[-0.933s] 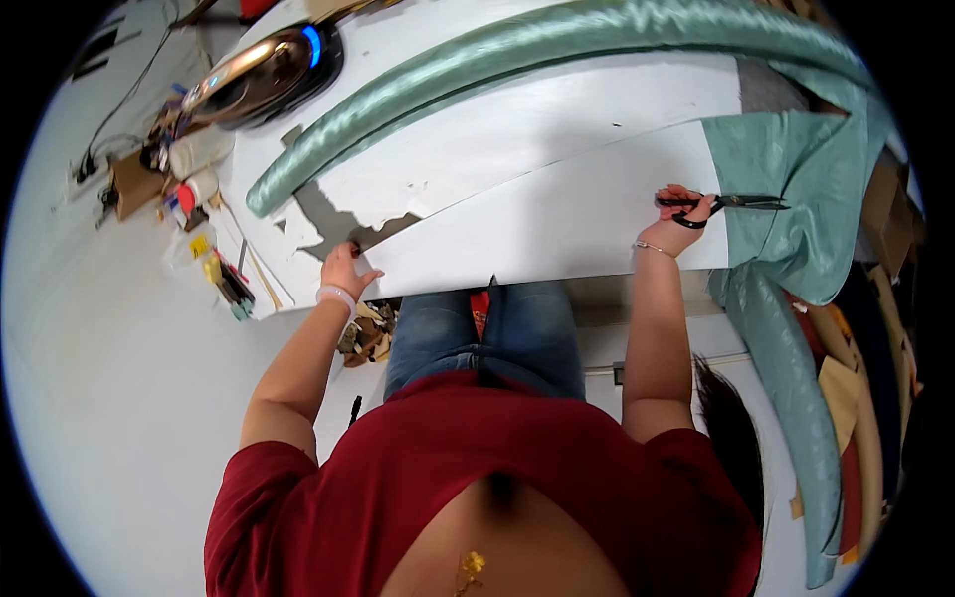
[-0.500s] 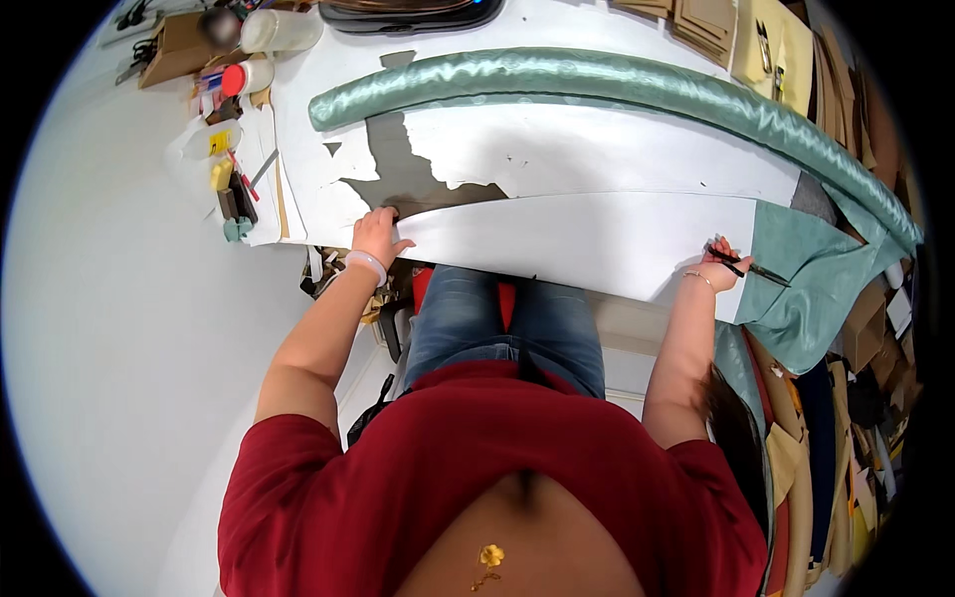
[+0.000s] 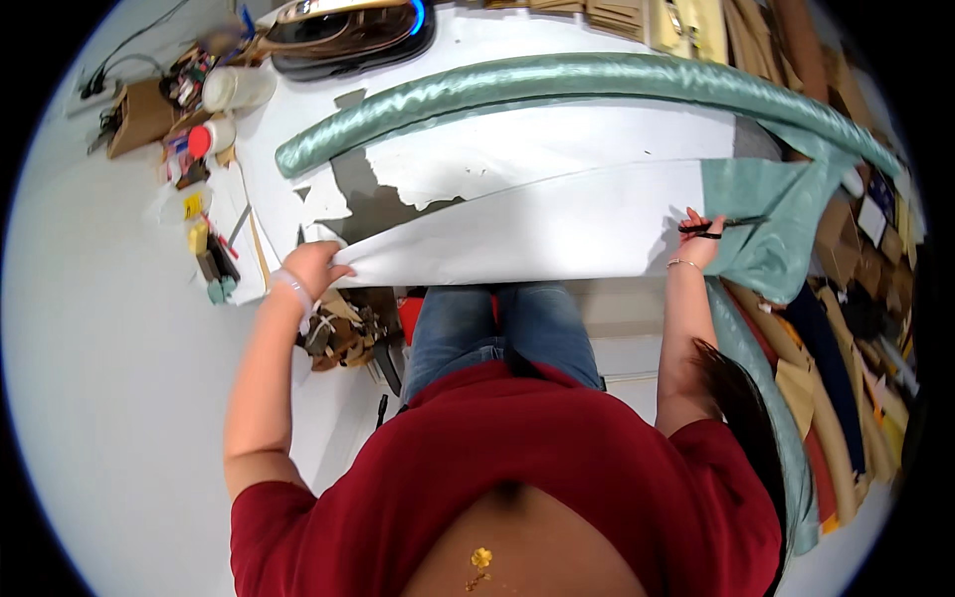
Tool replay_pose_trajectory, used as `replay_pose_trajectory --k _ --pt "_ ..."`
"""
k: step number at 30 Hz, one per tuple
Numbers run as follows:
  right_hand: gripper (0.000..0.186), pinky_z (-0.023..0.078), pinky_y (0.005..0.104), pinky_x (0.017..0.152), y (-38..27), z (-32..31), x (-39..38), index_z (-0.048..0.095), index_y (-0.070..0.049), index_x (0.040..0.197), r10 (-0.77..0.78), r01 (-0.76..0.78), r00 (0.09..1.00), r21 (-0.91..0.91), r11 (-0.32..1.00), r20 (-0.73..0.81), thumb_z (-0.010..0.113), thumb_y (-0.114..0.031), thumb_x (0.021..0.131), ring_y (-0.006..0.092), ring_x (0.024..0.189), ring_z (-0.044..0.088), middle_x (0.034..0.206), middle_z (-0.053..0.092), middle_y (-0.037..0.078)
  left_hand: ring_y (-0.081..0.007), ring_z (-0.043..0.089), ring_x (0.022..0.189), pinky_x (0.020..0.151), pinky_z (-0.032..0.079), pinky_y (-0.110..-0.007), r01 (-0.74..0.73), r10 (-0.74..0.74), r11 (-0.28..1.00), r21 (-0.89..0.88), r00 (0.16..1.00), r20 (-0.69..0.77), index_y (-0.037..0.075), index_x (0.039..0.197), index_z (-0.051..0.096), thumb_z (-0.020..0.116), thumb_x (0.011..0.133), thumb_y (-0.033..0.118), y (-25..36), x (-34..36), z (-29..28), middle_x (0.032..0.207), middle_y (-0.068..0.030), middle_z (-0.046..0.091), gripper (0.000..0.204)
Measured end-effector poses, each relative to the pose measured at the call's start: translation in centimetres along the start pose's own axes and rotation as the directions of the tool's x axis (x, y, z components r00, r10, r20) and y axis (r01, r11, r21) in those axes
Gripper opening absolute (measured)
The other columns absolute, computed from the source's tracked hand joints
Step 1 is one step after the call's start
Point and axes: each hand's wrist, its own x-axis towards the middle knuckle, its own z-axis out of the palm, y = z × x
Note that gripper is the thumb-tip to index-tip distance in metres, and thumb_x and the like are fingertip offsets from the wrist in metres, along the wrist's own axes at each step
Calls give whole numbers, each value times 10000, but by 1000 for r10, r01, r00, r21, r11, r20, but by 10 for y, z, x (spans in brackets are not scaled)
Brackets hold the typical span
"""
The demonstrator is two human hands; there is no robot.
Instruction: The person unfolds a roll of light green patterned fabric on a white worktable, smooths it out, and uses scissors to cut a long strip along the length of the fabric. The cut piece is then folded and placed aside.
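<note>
A long white sheet (image 3: 517, 234) lies along the table's near edge, tapering to its left end. My left hand (image 3: 316, 267) is closed on that narrow end, thumb toward the sheet. At the sheet's right end my right hand (image 3: 699, 244) holds a pair of scissors (image 3: 738, 222) by the dark handles. Their blades point right, over shiny green material (image 3: 761, 189) that adjoins the white sheet and hangs past the table edge. Whether the blades are parted cannot be made out. Behind the sheet, a long roll of the same green material (image 3: 497, 82) stretches across the table.
A dark, glossy appliance (image 3: 343, 40) stands at the back. Jars, including a red-lidded jar (image 3: 211, 137), and small tools crowd the left side. Cardboard pieces (image 3: 617, 18) lie at the back right. Rolls of material (image 3: 796, 398) stand on the right. The white tabletop covering (image 3: 557, 129) has torn grey patches.
My left hand has moved left along the table with the sheet's narrow end. My right hand still holds the scissors over the green material. The whole view has shifted somewhat.
</note>
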Motion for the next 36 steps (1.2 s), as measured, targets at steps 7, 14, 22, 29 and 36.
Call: replay_pose_trajectory --k 7,14,22,29,36 --pt "417 463 289 526 -46 -46 -101 528 -47 894 -147 157 986 -145 977 78 521 -437 1041 155 537 575 830 727 178 -380 622 744 700 498 -427 17 12 988 155 983 -183 -21 932 653 890 711 231 21 -66 -162 791 -206 660 410" --pt "375 441 261 537 -33 -90 -219 558 -37 908 -184 223 969 -255 941 168 555 -389 1037 100 562 545 806 725 127 -387 636 775 732 506 -439 59 20 979 194 925 -380 -55 1004 664 894 688 204 -61 -70 -260 871 -223 689 470" --pt "377 426 246 521 -18 -188 -334 557 -52 967 -166 165 986 -289 943 19 594 -425 1011 93 542 537 822 726 117 -373 678 1061 939 507 -492 259 -3 870 419 854 -520 83 1139 650 776 835 282 -79 27 -223 1121 -192 713 384" --pt "389 431 248 502 -30 -257 -372 549 -39 971 -214 180 972 -271 945 -99 588 -423 1013 104 521 540 822 725 137 -374 509 1290 1130 334 -541 -52 357 931 362 342 -869 37 1313 558 598 927 220 -84 114 -102 1387 -207 554 429" --pt "400 435 249 497 -58 -284 -330 551 -33 972 -210 174 973 -302 937 -93 589 -430 1011 100 514 542 853 735 140 -389 42 1553 1205 189 -608 -200 217 872 447 976 15 76 1619 115 613 914 564 59 76 122 1692 -176 -9 992"
